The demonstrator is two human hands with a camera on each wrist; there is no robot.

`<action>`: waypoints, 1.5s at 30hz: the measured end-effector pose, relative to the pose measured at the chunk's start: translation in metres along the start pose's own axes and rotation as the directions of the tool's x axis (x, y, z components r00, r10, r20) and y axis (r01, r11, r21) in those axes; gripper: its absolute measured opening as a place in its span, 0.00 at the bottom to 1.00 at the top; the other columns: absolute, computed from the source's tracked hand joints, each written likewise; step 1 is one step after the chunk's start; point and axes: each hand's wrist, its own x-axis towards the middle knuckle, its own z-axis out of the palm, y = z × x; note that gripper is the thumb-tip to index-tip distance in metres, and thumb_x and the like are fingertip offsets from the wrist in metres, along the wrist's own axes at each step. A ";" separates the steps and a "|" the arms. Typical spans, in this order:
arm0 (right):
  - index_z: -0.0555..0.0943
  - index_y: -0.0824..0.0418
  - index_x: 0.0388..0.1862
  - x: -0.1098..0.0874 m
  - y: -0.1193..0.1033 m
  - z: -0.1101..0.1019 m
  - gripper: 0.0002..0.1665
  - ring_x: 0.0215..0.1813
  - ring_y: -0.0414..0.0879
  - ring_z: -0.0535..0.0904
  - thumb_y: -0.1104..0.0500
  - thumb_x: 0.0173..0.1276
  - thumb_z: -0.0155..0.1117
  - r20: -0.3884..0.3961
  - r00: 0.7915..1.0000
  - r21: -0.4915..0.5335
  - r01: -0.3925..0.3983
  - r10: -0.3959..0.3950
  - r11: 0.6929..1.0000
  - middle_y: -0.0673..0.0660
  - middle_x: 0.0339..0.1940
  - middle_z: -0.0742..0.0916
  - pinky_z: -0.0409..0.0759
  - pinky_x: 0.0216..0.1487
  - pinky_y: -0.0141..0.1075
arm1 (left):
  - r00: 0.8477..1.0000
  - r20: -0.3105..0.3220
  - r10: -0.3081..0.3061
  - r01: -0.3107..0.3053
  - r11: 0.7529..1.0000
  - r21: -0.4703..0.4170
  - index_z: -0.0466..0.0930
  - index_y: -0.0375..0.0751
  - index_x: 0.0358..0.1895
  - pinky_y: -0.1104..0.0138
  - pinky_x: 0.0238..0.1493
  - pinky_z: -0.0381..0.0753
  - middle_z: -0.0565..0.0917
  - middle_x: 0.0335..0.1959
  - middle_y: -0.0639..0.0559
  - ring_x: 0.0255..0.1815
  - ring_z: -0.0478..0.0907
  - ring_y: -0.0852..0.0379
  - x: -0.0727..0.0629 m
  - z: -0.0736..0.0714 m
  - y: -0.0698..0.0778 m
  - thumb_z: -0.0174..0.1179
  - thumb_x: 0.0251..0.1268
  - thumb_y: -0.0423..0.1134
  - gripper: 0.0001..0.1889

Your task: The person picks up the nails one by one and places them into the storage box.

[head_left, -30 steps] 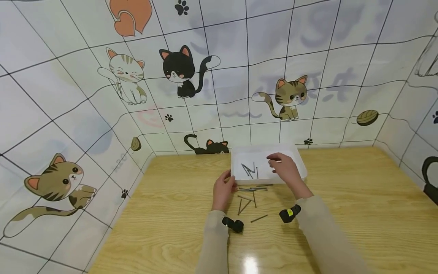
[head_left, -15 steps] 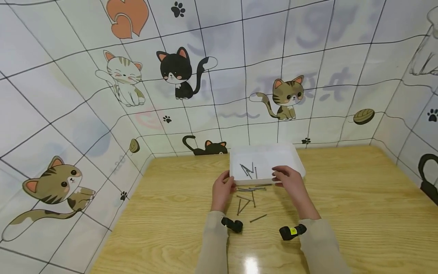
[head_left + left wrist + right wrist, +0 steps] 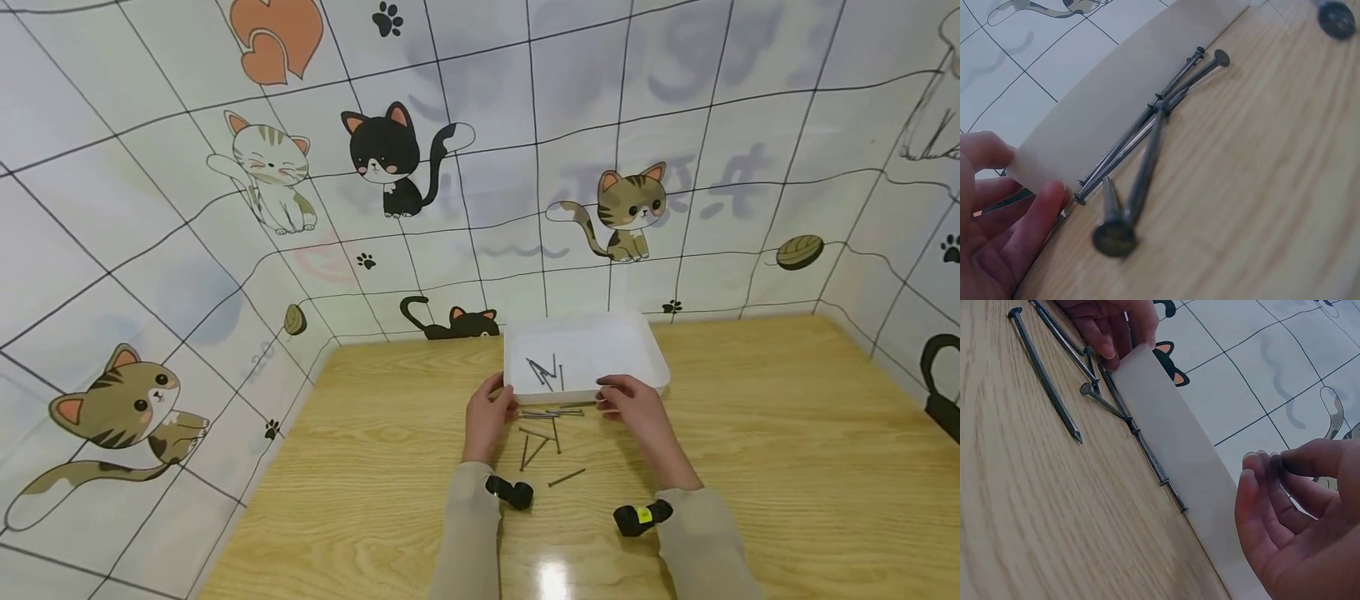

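A shallow white tray point(image 3: 607, 354) stands on the table with several dark nails point(image 3: 560, 377) lying in its left half. My left hand point(image 3: 487, 421) holds the tray's front left corner, thumb against the front wall point(image 3: 1066, 153) and other fingers at the side. My right hand point(image 3: 636, 410) is at the front wall, right of centre. Its fingers are loosely bent, thumb close to the fingertips point(image 3: 1250, 462), and no nail shows between them. Several more nails point(image 3: 1047, 381) lie on the table before the tray, some in a row along its front wall.
The wooden table point(image 3: 360, 500) reaches back to a wall covering point(image 3: 517, 192) printed with cartoon cats. One single nail point(image 3: 567, 477) lies nearer to me, between the forearms. A black strap-like thing point(image 3: 943, 387) is at the far right edge.
My right hand has drawn back from above the tray's inside to its front wall, and its fingers have come lower. The left hand stays at the corner. The nails look unmoved.
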 end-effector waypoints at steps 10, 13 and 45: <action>0.71 0.69 0.54 0.005 0.013 0.000 0.21 0.42 0.52 0.78 0.56 0.69 0.49 0.045 0.996 -0.105 -0.066 0.071 0.992 0.69 0.47 0.78 0.79 0.41 0.41 | 1.000 0.000 -0.005 0.005 1.000 0.007 0.70 0.45 0.60 0.66 0.30 0.81 0.75 0.51 0.49 0.32 0.79 0.54 -0.001 0.001 -0.002 0.54 0.62 0.44 0.22; 0.70 0.68 0.56 0.006 0.015 0.001 0.22 0.41 0.52 0.78 0.55 0.68 0.50 0.052 0.993 -0.141 -0.094 0.102 0.986 0.68 0.46 0.78 0.80 0.38 0.40 | 1.000 -0.004 -0.004 0.004 1.000 0.009 0.69 0.46 0.60 0.65 0.30 0.81 0.76 0.51 0.49 0.32 0.79 0.54 -0.002 0.000 -0.001 0.54 0.62 0.44 0.22; 0.70 0.68 0.58 0.000 0.012 0.016 0.23 0.35 0.47 0.81 0.58 0.67 0.51 0.224 0.974 -0.456 0.129 -0.026 0.880 0.67 0.56 0.74 0.78 0.39 0.41 | 1.000 0.007 -0.018 0.018 1.000 0.017 0.69 0.48 0.60 0.66 0.32 0.81 0.75 0.53 0.50 0.33 0.79 0.55 -0.001 -0.002 0.003 0.54 0.62 0.46 0.23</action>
